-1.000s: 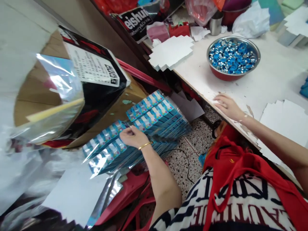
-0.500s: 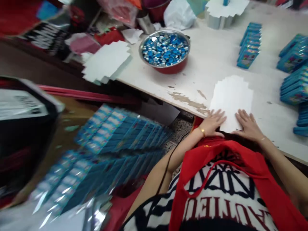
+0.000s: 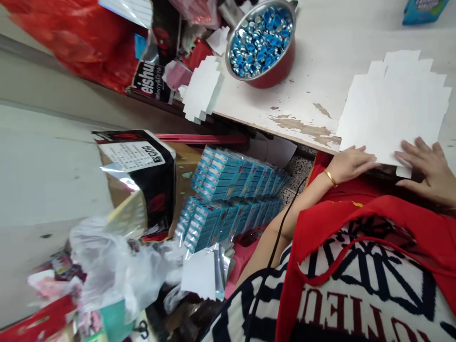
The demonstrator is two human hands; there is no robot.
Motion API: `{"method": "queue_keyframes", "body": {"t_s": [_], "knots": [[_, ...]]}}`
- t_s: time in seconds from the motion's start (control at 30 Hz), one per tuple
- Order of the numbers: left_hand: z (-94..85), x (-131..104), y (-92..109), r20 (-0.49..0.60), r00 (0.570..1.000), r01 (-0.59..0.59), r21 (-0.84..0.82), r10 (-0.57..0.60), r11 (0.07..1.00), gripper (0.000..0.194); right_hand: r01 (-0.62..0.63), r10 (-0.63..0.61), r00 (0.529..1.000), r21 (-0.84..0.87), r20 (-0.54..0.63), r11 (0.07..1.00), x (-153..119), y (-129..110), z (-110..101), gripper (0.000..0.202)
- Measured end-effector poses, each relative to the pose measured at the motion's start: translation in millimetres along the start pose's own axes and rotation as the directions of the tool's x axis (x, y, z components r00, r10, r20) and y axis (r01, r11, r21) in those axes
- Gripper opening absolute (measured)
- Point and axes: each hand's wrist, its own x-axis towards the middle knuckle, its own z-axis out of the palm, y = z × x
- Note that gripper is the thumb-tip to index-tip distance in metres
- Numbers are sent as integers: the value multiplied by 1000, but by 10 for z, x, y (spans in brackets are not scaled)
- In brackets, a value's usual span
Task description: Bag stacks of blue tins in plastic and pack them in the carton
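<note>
White card blanks [image 3: 397, 104] with stepped edges lie spread on the white table at its front edge. My left hand [image 3: 351, 164] rests flat on the near left corner of the card, fingers stretched and close together. At the near right part of the card, my right hand [image 3: 429, 166] is open, with fingers spread over it and the thumb apart. A small white tab sticks out at the near edge between both hands. Neither hand is wrapped round anything.
A red bowl [image 3: 276, 71] of blue and silver caps stands on the table [image 3: 320, 61]. Stepped white cards [image 3: 201, 90] hang over the left corner. Stacked blue boxes [image 3: 228, 175] stand below left, near a carton [image 3: 185, 171] and plastic bags [image 3: 117, 270]. A blue packet [image 3: 423, 12] lies at upper right.
The view has swung left, so things on the table appear farther right. The card now looks wider, spread out, and my hands are farther apart on it.
</note>
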Motion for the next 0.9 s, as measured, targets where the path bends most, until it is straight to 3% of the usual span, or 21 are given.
{"method": "queue_keyframes", "body": {"t_s": [0.13,0.3,0.37,0.47,0.53,0.67,0.8,0.9], "knots": [[124,12,-21,-126,989,54,-163,-75,985,34,-128,128,988,1,-91,992,10,-83,74,49],[201,-51,-90,-96,995,-23,-209,3,978,30,-215,210,971,-36,-111,976,-12,-218,178,35],[189,-46,-62,-57,998,-20,-195,9,981,33,-209,205,973,-34,-109,977,-74,-268,142,43],[143,-7,64,1,999,-42,-206,44,978,38,-204,204,971,10,-129,979,-233,-308,4,79],[117,12,151,15,997,-69,-248,75,966,38,-195,198,974,45,-106,980,-354,-291,-88,84],[128,6,202,41,993,-89,-337,109,937,34,-205,213,976,131,-45,970,-510,-212,-118,47],[164,-7,145,130,976,-127,-302,173,945,33,-316,352,928,241,-123,918,-526,-198,-71,34],[164,-37,131,221,943,-208,-188,248,960,34,-305,342,937,315,-68,899,-513,-211,-128,34]]}}
